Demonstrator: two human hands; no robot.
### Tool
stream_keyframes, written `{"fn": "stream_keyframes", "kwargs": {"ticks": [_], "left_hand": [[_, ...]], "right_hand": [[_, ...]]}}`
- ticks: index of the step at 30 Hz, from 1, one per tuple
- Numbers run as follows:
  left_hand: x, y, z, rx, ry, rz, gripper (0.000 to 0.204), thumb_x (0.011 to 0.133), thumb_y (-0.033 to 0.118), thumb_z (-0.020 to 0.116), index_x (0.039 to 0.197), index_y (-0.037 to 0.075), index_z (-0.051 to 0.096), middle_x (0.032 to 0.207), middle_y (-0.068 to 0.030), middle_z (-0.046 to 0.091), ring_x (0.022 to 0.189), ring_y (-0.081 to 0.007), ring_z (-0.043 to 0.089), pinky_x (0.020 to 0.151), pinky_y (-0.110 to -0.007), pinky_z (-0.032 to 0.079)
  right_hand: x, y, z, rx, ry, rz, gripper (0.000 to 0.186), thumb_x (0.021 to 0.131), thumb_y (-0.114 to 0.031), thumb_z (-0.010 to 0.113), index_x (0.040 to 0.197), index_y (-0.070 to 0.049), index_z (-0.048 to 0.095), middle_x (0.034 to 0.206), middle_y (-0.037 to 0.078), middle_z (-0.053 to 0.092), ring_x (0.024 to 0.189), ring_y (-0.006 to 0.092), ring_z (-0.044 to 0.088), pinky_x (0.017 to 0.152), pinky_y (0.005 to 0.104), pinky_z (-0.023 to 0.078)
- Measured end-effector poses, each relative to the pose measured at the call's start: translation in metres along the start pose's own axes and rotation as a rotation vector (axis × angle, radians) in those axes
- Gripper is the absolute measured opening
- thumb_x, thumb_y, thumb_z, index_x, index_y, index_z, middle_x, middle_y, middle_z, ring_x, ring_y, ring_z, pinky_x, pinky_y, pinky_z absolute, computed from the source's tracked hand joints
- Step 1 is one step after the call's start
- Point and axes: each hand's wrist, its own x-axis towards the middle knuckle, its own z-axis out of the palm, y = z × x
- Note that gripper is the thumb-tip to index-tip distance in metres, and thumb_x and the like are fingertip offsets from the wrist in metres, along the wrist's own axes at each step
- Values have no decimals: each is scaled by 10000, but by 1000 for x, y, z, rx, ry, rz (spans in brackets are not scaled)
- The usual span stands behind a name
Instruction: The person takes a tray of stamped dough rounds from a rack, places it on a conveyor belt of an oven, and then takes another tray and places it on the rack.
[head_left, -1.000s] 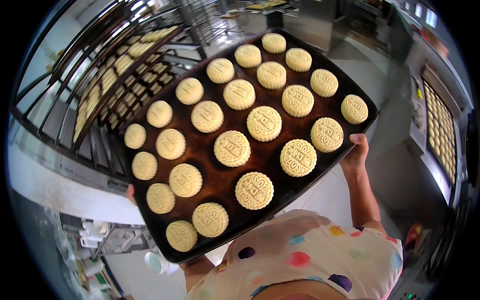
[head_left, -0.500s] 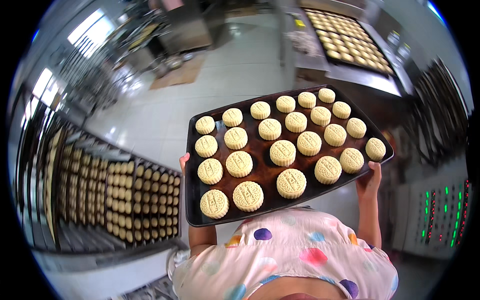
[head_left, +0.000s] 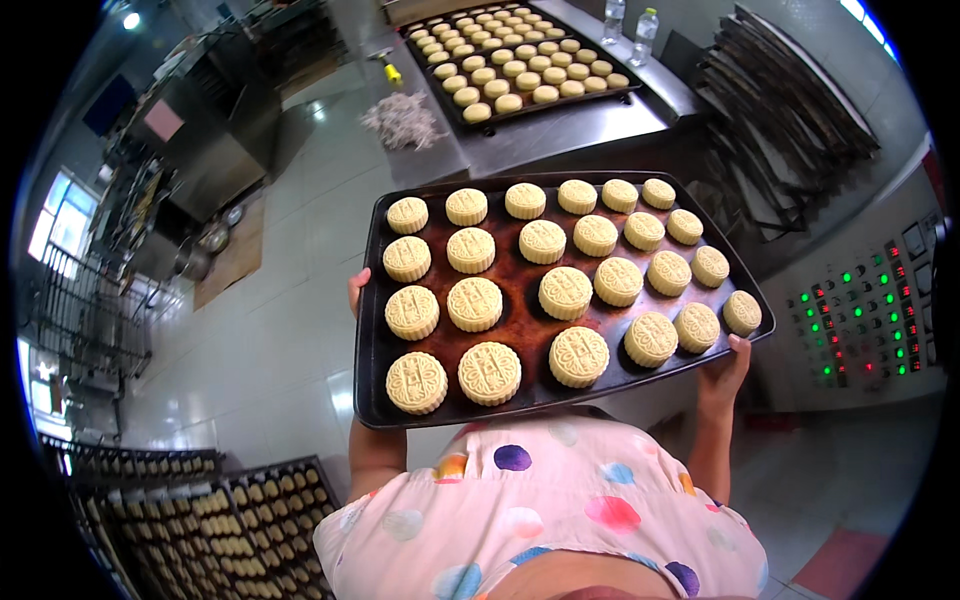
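Note:
I hold a large dark baking tray at chest height, carrying rows of pale, round mooncakes with pressed patterns and fluted sides. My left hand grips its left edge, mostly hidden behind it with fingertips showing. My right hand grips the lower right edge, thumb over the rim. Beyond the tray is a steel counter, where dark trays full of small pale round pieces lie, with a yellow-handled tool and a pale stringy heap beside them.
At lower left stands a rack of filled trays. A panel of red and green lights is close on my right, below stacked dark trays. Two bottles stand on the counter. Tiled floor stretches leftward toward steel equipment.
My view has swung right: the counter is now ahead and the rack has shifted to the lower left. The held tray, tilted a second ago, now lies more squarely across my view.

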Motion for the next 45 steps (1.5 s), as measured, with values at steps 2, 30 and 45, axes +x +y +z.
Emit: {"fn": "stream_keyframes", "kwargs": {"ticks": [2,30,45], "left_hand": [[-10,10,-6,-19,-38,-5,556,833,431,413,1224,41,473,1185,-148,541,1078,-312,519,960,-434,381],[-59,15,49,-151,24,-91,656,845,552,349,1282,70,427,1274,-133,475,1134,-327,480,972,-466,376],[-159,-32,-47,178,701,-183,587,864,548,439,1216,82,499,1194,-73,556,1093,-241,534,916,-420,442]], "right_hand": [[-16,3,8,146,115,57,482,731,-232,547,1184,-91,466,1124,72,556,1050,255,528,899,418,421],[-15,-58,50,-18,-75,301,262,750,-210,557,941,-31,563,844,52,641,728,169,609,647,285,482],[10,-14,-1,-14,33,708,362,742,-187,596,1072,-56,523,1021,48,602,891,198,564,716,330,458]]}}
